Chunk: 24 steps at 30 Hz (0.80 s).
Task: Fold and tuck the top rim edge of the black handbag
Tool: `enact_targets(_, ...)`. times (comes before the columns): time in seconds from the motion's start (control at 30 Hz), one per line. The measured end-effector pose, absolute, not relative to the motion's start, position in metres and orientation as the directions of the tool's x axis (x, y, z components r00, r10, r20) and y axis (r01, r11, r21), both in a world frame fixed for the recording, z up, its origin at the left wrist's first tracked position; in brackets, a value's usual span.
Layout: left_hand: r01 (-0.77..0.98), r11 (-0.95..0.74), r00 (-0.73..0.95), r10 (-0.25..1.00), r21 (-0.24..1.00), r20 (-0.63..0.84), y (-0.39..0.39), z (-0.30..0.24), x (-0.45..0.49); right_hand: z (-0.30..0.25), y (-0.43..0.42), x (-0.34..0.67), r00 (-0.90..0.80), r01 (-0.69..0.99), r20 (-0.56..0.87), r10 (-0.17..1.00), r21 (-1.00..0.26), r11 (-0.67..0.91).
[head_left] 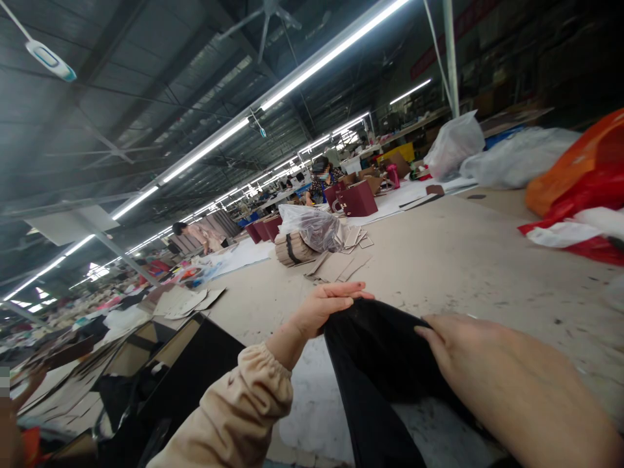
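A black cloth-like piece [375, 364] lies on the worn table top [463, 260] right in front of me. My left hand [322, 309], in a beige sleeve, grips its far upper edge with the fingers curled over it. My right hand [453, 341] presses flat on the piece's right side, fingers together and stretched out. Whether the right fingers pinch the edge is hidden.
A bundle of cardboard pieces [292, 248] with a plastic bag [314, 227] sits mid-table, loose card sheets [341, 263] beside it. Maroon boxes [358, 198] stand farther back near a seated person [322, 179]. Orange and red bags [580, 175] lie right. Black boxes [185, 370] stand left.
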<state>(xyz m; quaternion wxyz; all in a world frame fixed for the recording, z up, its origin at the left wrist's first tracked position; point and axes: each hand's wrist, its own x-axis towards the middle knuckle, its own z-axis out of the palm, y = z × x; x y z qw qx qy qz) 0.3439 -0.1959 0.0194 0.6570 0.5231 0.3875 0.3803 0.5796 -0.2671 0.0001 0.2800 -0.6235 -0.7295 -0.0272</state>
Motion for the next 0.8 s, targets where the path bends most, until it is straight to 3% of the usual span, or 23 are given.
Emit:
enact_targets(0.17, -0.014, 0.256, 0.294, 0.925, 0.967, -0.241, -0.188, 0.026, 0.356, 0.007, -0.27, 0.574, -0.11, 0.945, 0.277, 0.955, -0.269, 0.187)
enact_targets(0.37, -0.035, 0.301, 0.209, 0.935, 0.953, -0.288, -0.181, 0.028, 0.366, 0.006, -0.269, 0.578, -0.125, 0.945, 0.28, 0.952, -0.259, 0.2)
enact_targets(0.6, -0.165, 0.306, 0.332, 0.912, 0.938, -0.239, -0.194, 0.028, 0.35, 0.005, -0.267, 0.582, -0.12, 0.947, 0.265, 0.957, -0.26, 0.191)
enact_targets(0.8, -0.028, 0.34, 0.254, 0.912, 0.94, -0.322, -0.191, 0.031, 0.352, 0.008, -0.269, 0.579, -0.116, 0.948, 0.225, 0.967, -0.267, 0.176)
